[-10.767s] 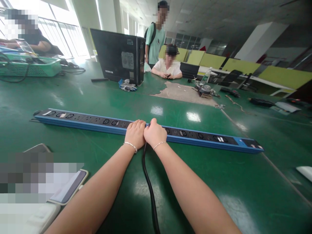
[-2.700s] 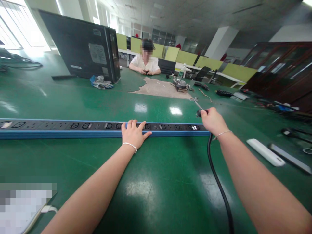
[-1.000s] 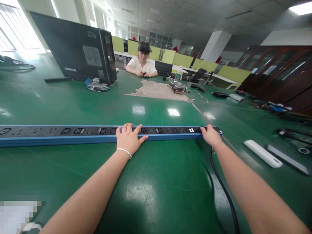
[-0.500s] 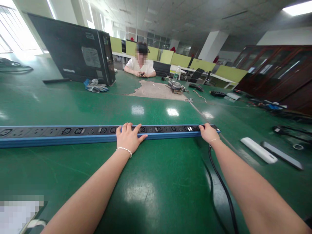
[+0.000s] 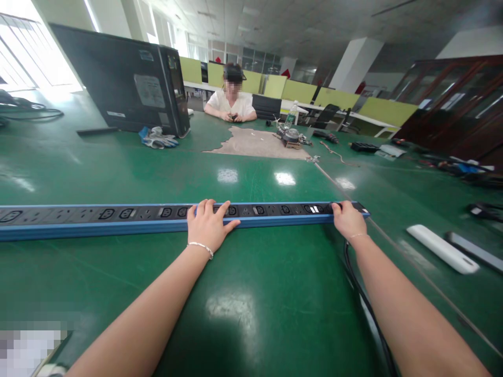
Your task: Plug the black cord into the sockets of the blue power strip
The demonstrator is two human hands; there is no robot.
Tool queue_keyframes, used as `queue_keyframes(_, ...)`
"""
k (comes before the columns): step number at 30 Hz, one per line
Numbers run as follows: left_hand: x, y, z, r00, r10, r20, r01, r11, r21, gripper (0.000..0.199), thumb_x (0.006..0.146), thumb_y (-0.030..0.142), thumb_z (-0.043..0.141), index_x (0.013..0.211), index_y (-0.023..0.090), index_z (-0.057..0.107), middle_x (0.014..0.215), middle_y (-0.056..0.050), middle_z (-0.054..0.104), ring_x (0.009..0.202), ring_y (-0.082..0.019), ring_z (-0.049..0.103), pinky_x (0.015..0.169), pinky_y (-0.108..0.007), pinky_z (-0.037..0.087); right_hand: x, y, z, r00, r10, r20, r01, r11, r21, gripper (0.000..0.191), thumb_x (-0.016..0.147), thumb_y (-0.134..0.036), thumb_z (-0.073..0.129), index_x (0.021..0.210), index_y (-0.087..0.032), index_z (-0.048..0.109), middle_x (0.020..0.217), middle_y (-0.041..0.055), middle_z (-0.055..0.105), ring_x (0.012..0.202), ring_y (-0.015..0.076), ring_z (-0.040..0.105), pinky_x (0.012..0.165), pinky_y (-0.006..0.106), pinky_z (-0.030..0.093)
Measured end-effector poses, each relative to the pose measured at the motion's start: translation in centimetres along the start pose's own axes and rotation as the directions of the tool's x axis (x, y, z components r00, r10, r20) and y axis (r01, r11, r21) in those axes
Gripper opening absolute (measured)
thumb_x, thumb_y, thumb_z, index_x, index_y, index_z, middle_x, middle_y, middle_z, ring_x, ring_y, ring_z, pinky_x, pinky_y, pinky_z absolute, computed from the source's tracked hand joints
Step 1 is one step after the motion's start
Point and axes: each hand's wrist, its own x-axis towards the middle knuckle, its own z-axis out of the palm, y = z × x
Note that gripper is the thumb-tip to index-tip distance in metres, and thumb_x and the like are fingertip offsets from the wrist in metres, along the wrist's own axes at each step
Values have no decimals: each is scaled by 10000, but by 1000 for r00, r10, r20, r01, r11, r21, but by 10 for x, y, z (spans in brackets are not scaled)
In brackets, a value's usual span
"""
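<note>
A long blue power strip (image 5: 129,225) with a row of black sockets lies across the green table, running out of view at the left. My left hand (image 5: 209,222) grips it near the middle, fingers over the top and thumb along the near side. At the strip's right end, my right hand (image 5: 349,219) is closed on a black plug (image 5: 331,208), mostly hidden by the fingers. A black power cord (image 5: 358,288) hangs below that hand and runs toward me, partly behind the forearm. Whether the plug is fully seated in its socket cannot be seen.
A black computer case (image 5: 129,86) and work gloves (image 5: 157,138) stand at the far left. Across the table (image 5: 118,293) sits a person (image 5: 231,102). A white bar-shaped object (image 5: 442,248) lies at right, with cables and tools beyond. A bottle (image 5: 291,114) stands at the back.
The view has turned slightly left, so the far things and my right hand appear further right. Both hands keep their places on the strip and the plug.
</note>
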Motion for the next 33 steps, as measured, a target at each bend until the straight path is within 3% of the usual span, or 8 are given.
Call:
queue_keyframes(14,0,-1,3,999,18,-33,-16,999,48,556,808,630,406,1247,311,528,1232,-126,530,1177,-298,428,962,-455,256,-9,-1,12,991,-6,-135,12,999,45,455,898,-433,297,1079,-129,584,890,177,651,833,288,611,701,353,423)
queue_keyframes(17,0,-1,3,999,17,-30,-16,999,45,560,803,632,414,1244,308,532,1234,-127,529,1178,-303,425,964,-457,250,-2,8,-13,966,46,-255,-16,993,119,470,911,-406,252,1084,-112,575,962,201,631,879,291,590,737,371,412)
queue_keyframes(19,0,0,2,999,18,-28,-17,999,36,562,801,635,414,1244,309,532,1239,-126,525,1180,-304,421,965,-457,246,11,17,-45,899,99,-426,-30,986,165,536,925,-417,155,1145,-105,531,1050,214,599,927,293,568,755,384,404)
queue_keyframes(20,0,0,2,1000,16,-25,-15,999,29,563,802,635,412,1246,310,530,1240,-126,524,1183,-303,419,966,-457,245,19,21,-62,892,67,-447,1,989,151,556,923,-442,135,1147,-126,533,1087,206,586,957,292,552,766,386,399)
queue_keyframes(23,0,-1,1,1000,2,-14,-2,1000,6,560,804,629,415,1251,309,526,1241,-125,523,1190,-300,411,970,-455,240,36,27,-100,972,-32,-233,42,998,36,472,896,-467,278,1043,-137,581,991,179,615,914,283,556,700,358,400)
queue_keyframes(25,0,-1,1,1000,2,-9,-2,1000,-10,559,803,625,421,1250,306,528,1241,-125,522,1192,-300,408,972,-454,238,38,25,-102,991,-53,-121,50,998,-29,430,900,-426,292,1025,-137,586,998,170,623,904,259,561,692,333,396)
queue_keyframes(27,0,-1,1,1000,7,-10,-8,1000,-23,557,804,623,421,1247,303,531,1245,-124,520,1192,-301,408,971,-454,236,35,25,-88,996,-75,-41,73,996,-44,406,897,-415,316,992,-139,599,1009,163,632,901,241,571,693,304,398)
queue_keyframes(33,1,-1,2,1000,6,-5,-6,1000,-4,559,803,625,422,1255,309,522,1256,-118,519,1189,-298,411,968,-454,238,34,40,-34,999,-42,10,43,998,-53,412,891,-405,319,992,-139,617,962,151,658,893,245,605,667,283,404)
